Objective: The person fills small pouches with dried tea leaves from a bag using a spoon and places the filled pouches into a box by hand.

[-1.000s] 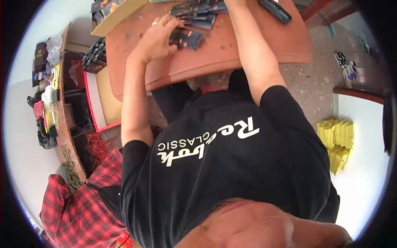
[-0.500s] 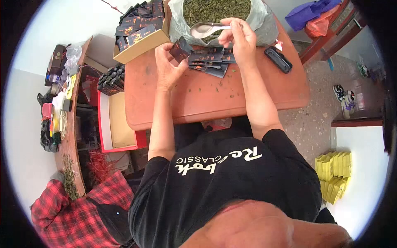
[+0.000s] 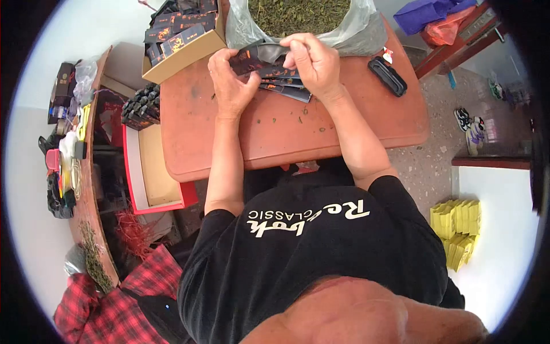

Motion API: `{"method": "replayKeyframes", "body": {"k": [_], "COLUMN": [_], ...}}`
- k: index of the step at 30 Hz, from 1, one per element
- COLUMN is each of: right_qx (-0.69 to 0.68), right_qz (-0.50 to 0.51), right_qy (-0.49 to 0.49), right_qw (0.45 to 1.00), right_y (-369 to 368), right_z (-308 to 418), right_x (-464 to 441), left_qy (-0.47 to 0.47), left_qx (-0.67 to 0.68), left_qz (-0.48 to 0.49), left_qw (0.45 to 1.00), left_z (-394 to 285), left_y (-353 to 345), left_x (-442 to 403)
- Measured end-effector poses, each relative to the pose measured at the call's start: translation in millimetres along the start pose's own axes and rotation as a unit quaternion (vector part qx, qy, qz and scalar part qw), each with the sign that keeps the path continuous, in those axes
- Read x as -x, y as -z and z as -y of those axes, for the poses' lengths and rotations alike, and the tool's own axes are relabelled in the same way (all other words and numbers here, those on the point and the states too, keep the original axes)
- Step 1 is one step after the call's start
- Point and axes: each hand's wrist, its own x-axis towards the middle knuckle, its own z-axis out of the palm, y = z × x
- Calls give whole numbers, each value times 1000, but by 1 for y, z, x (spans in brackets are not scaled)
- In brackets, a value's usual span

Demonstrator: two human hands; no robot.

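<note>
Black with orange print, a small pouch (image 3: pixel 247 61) is in the left hand (image 3: pixel 232 83), up near the table's 12 o'clock edge; thumb and fingers close around it from its 9 o'clock side. The right hand (image 3: pixel 314 66) has its fingers curled around the handle of a spoon (image 3: pixel 271 52). The spoon's grey bowl is at the pouch's mouth; whether it reaches inside, I cannot tell.

At 12 o'clock, just beyond the hands, a clear plastic bag (image 3: pixel 366 34) lies rolled open, holding dark green crumbled leaf (image 3: pixel 298 14). Towards 11 o'clock, a cardboard box (image 3: pixel 192 60) is heaped with black printed packets (image 3: pixel 177 31). Below the hands, flat pouches (image 3: pixel 289 92) lie overlapped on the brown table (image 3: pixel 275 140), with leaf bits scattered around.

At 9 o'clock stands a red-edged tray (image 3: pixel 152 166) with a pale inside; a cluster of dark packets (image 3: pixel 140 107) sits at its 12 o'clock end, though whether in it or behind it is unclear. A black case (image 3: pixel 388 76) lies between 1 and 2 o'clock.
</note>
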Motion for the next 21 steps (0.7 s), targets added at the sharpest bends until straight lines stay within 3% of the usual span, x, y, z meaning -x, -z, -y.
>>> {"method": "replayKeyframes", "body": {"k": [4,8,12,21], "right_qx": [-25,-91,-99,29], "right_qz": [29,26,44,68], "right_qy": [-6,-117,-124,72], "right_qw": [999,989,986,995], "right_y": [-4,-5,-10,-30], "right_z": [-3,-3,-3,-7], "right_x": [2,1,-1,3], "left_qy": [-26,-44,-40,-28], "left_qx": [-10,-38,-48,-53], "left_qz": [1,0,-2,4], "left_qw": [1000,998,998,998], "left_z": [-5,-12,-6,-6], "left_y": [0,4,2,9], "left_x": [3,-2,-1,1]}}
